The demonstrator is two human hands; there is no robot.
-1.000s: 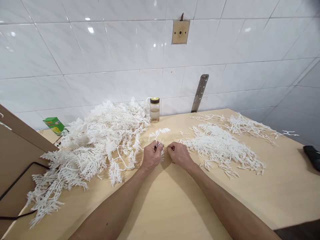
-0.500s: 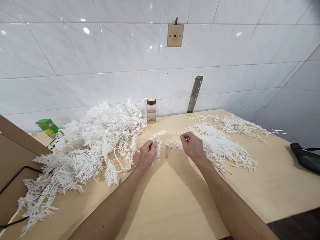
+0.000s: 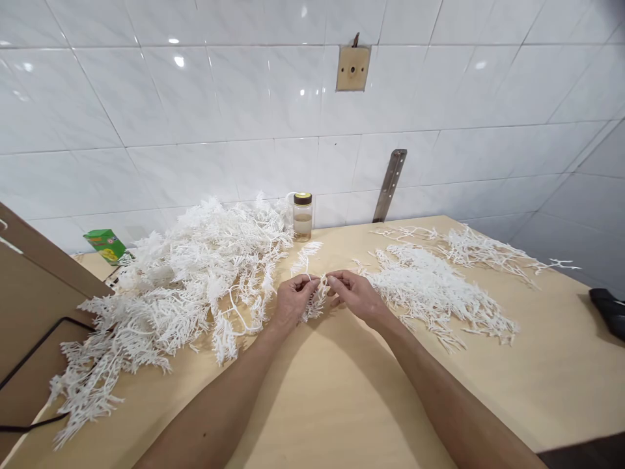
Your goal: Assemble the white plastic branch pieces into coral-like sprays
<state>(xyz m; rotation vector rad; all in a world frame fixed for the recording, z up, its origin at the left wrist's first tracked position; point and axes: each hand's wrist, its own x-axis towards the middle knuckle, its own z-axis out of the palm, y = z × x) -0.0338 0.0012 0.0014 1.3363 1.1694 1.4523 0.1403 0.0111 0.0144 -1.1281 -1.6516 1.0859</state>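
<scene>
Between my hands is a white artificial foliage sprig (image 3: 307,250), its feathery tips rising above my fingers and hanging below them. My left hand (image 3: 294,299) pinches it from the left side. Thumb and fingers of my right hand (image 3: 355,293) close on the same sprig from the right, the fingertips of both hands nearly meeting. A large heap of white artificial branches (image 3: 195,260) lies to the left. Right of my right hand spreads a flat pile of small white sprigs (image 3: 434,286). Barer white stems (image 3: 488,251) lie behind that pile.
A dark-lidded jar (image 3: 303,218) stands near the tiled wall, beside the heap. A green box (image 3: 105,246) and a brown cardboard panel (image 3: 43,312) are at the left. A metal strip (image 3: 390,185) leans on the wall. A black object (image 3: 608,314) sits at the right edge.
My right hand has moved left, away from the small-sprig pile, and now pinches the sprig held by my left hand. The view has shifted slightly left.
</scene>
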